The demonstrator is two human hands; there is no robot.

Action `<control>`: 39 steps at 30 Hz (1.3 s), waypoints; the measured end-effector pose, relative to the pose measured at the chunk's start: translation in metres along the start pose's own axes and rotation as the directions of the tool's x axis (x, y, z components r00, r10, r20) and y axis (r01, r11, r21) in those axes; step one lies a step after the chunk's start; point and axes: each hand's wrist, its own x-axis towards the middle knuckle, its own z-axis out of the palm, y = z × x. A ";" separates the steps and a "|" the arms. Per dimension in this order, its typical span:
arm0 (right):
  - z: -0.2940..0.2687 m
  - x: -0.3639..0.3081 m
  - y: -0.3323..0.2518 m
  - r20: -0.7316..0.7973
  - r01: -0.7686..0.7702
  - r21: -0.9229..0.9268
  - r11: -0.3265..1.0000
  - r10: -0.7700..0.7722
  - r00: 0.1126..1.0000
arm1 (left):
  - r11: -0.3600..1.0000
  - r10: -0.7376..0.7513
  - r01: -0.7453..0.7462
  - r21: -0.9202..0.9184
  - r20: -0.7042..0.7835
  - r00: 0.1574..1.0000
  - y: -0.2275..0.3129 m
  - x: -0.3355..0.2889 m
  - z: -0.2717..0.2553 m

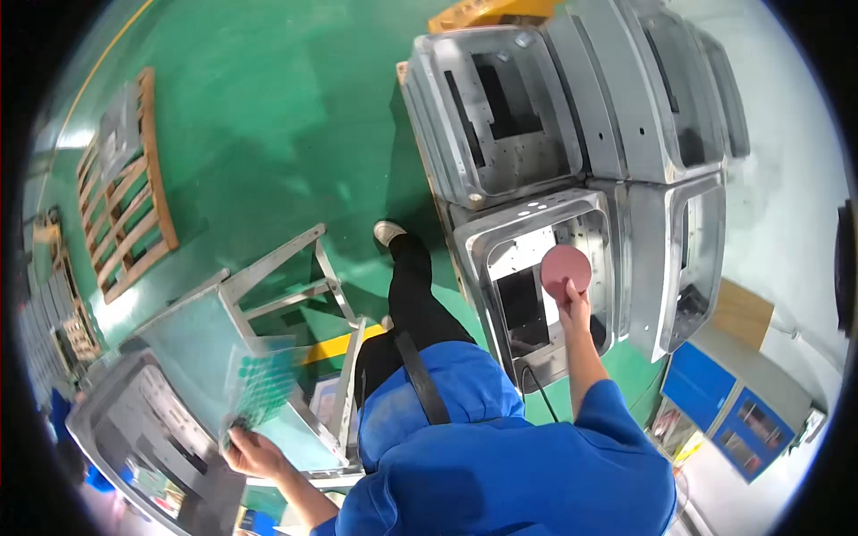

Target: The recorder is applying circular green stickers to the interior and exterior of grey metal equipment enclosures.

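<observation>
Two hands are at work, and both are holding something. Just past 3 o'clock, the right hand (576, 304) grips a flat reddish disc (563, 268) by its lower edge, thumb and fingers drawn in narrow on it; the disc appears in front of the open mouth of a grey metal box (496, 225) — whether the two touch, I cannot tell. Toward half past seven, the left hand (255, 454) pinches the lower end of a see-through sheet (259, 380) bearing rows of green dots (268, 393), its fingers closed around that end. Behind the sheet is a pale green table (192, 329), with a second metal box (98, 406) at 8 o'clock. My judgement is that the work stands between steps: disc and sheet are both in hand, yet no green dot shows on the box behind the disc. Many dots remain on the sheet, so much looks left, though blur hides whether any are missing. More metal boxes (639, 98) stand from 1 to 2 o'clock — their surfaces do not reveal whether they are finished.
</observation>
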 end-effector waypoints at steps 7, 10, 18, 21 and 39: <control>0.183 -0.120 -0.014 0.732 -0.064 -0.202 0.977 0.194 0.653 | 0.963 -0.024 0.049 -0.265 0.097 0.995 0.017 -0.092 -0.055; 0.239 -0.189 0.037 0.884 -0.120 -0.277 0.953 0.302 0.357 | 0.977 -0.192 0.202 -0.068 0.129 0.973 0.050 -0.130 -0.120; 0.251 -0.478 0.195 0.637 0.250 -0.683 0.686 0.727 -0.256 | 0.943 -0.220 0.172 -0.284 -0.144 0.965 0.023 -0.260 -0.285; 0.208 -0.535 0.252 0.459 0.326 -0.763 0.558 0.823 -0.334 | 0.922 -0.239 0.108 -0.370 -0.327 0.914 0.011 -0.309 -0.311; 0.099 -0.755 0.389 0.013 0.609 -0.728 0.315 0.894 -0.447 | 0.848 -0.479 0.025 -0.530 -0.746 0.462 0.022 -0.426 -0.316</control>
